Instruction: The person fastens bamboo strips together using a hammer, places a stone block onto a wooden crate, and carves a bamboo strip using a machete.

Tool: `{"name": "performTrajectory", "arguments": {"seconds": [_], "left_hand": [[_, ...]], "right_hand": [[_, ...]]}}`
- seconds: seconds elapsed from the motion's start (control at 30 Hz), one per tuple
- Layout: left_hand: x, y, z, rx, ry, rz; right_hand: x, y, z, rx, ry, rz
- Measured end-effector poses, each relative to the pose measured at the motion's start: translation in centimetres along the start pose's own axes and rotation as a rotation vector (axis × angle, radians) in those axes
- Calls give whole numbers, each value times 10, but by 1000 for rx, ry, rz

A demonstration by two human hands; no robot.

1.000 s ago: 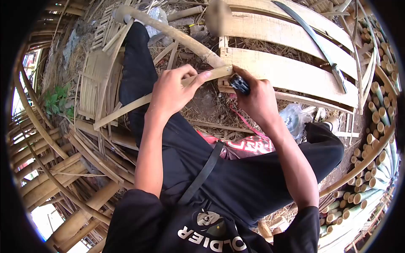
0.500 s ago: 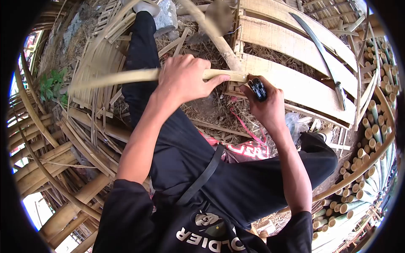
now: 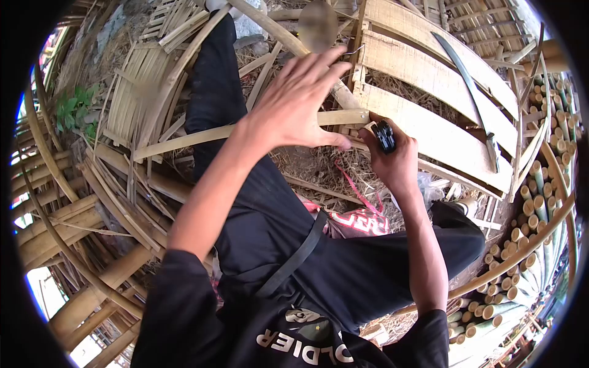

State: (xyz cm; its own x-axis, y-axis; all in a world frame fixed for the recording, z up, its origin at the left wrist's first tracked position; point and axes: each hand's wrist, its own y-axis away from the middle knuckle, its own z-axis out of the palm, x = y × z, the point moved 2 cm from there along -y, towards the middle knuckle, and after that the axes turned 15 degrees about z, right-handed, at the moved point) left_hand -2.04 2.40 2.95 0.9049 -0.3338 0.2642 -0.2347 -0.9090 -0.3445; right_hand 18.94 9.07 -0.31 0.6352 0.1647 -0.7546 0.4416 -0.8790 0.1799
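At the frame's centre, your left hand [image 3: 294, 109] is spread wide above a flat, pale bamboo strip [image 3: 184, 141], free to open, it seems, because your right hand [image 3: 396, 158], curled around a glossy black object [image 3: 384, 136], apparently steadies the strip's right end.

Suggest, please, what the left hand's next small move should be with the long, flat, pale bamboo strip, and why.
Probably close the left hand around the bamboo strip to steady it: that hand's fingers are spread wide rather than wrapped round it, while the right hand, gripping a glossy black object, is close to one end of the strip.
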Motion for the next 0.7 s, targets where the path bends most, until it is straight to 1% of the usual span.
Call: {"name": "performTrajectory", "arguments": {"seconds": [0.03, 0.1, 0.17, 0.2, 0.27, 0.3, 0.37, 0.4, 0.43, 0.5, 0.53, 0.57, 0.63, 0.7], "left_hand": [[-8, -6, 4, -7, -65, 199], [-33, -12, 20, -261, -84, 209], [-39, -32, 12, -482, 9, 192], [-37, -34, 10, -478, 1, 195], [-30, -34, 13, -491, -4, 102], [-27, -28, 17, -387, -70, 108], [-12, -23, 16, -371, -242, 41], [1, -30, 3, -502, -220, -44], [6, -29, 4, -507, -221, -44], [8, -24, 9, -633, -109, -167], [4, -19, 15, -599, -42, -167], [2, -18, 19, -601, -47, -163], [2, -23, 23, -549, 33, -21], [15, -26, 26, -527, 18, -85]], "right_hand": [[-1, 0, 0, -4, 5, -10], [-2, 1, -1, -17, 10, 22], [0, 3, 0, -20, -18, 25], [1, 2, 0, -15, -51, 31], [3, 1, 1, -5, -52, 3], [5, 2, 0, -1, -51, -19], [9, 0, 0, -9, -42, -14], [10, 0, 0, -18, -49, -24], [10, 0, 1, -30, -55, -37], [7, 1, -2, -55, -53, -41], [7, 0, -2, -62, -56, -35], [7, 0, -3, -67, -59, -28], [9, 2, -2, -59, -55, -43], [12, 2, -1, -49, -51, -63]]}}
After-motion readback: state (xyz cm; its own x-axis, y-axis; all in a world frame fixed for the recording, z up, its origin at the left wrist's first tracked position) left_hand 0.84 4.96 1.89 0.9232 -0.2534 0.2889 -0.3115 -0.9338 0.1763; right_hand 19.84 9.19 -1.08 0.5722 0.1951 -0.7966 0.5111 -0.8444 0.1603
